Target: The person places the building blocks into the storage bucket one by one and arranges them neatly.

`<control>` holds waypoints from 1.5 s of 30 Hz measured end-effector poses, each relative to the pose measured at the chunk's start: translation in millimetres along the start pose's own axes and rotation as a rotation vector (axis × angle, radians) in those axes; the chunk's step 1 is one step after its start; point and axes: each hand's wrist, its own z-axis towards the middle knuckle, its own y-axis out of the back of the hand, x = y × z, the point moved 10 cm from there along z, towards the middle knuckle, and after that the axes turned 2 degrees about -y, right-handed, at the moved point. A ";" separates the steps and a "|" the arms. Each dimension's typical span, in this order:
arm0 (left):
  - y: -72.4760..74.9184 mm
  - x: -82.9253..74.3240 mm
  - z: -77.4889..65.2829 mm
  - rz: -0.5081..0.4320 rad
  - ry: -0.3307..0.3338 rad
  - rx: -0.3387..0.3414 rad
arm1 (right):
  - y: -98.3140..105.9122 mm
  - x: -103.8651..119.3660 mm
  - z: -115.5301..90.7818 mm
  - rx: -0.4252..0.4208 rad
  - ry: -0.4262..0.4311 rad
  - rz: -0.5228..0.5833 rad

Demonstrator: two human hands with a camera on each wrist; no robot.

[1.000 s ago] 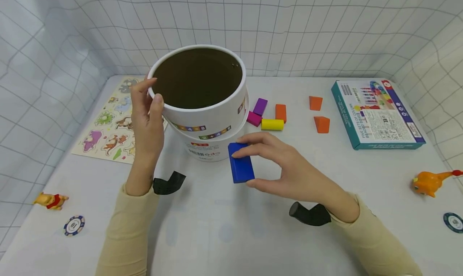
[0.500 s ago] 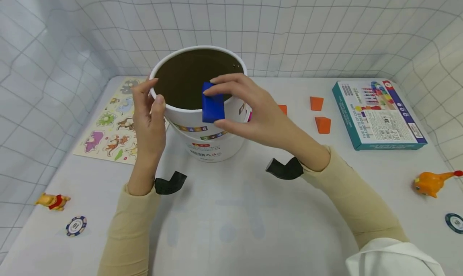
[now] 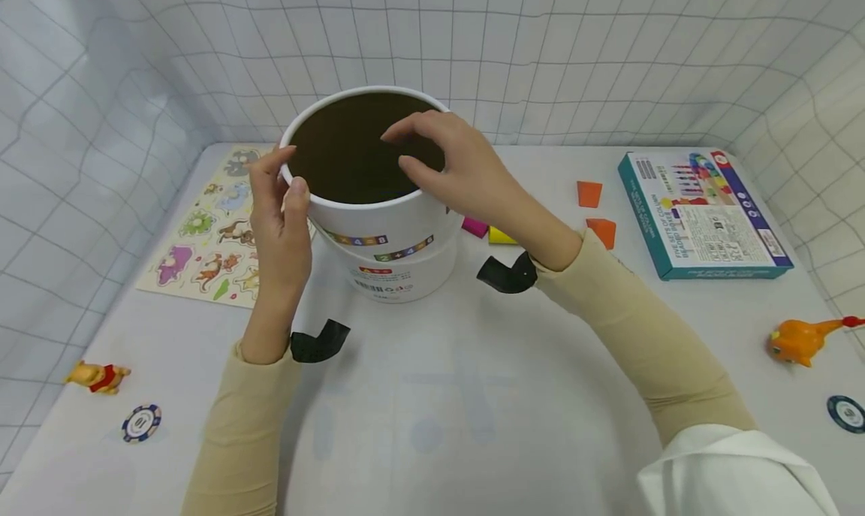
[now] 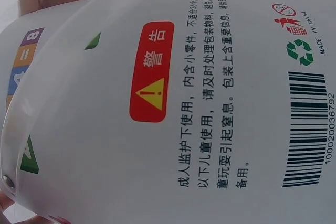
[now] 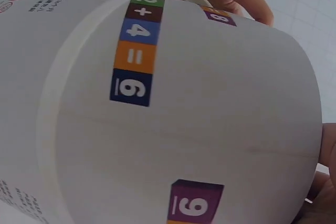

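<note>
Small bear figure (image 3: 100,377) lay near left, poker chip (image 3: 141,423) just beside it, nearer. Animal picture board (image 3: 203,238) lay flat far left, partly behind left hand (image 3: 279,234) and forearm. Left hand gripped the left rim of white bucket (image 3: 405,219), thumb against the outer wall, fingers bent over the edge.

Bucket stood on the white table (image 3: 432,381), between the hands, mouth up; inside too dark to make out. Left wrist view showed its red warning label (image 4: 151,72) and barcode (image 4: 305,129). Right hand (image 3: 462,159) came over the bucket's right side, thumb and index finger reaching above the mouth, tips apart, nothing visible between them; couldn't tell if it touched the rim.

Right of the bucket: magenta block (image 3: 474,227) and yellow block (image 3: 500,236), the latter partly behind the right wrist. Further right, two orange blocks (image 3: 589,194), then teal-edged box (image 3: 716,215) lying flat far right. Orange toy (image 3: 804,342) at right, dark chip (image 3: 846,414) nearer.
</note>
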 end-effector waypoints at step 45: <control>0.9 -1.5 -1.2 0.002 -0.017 -0.007 | -27.0 -188.5 -138.5 0.049 -0.486 0.020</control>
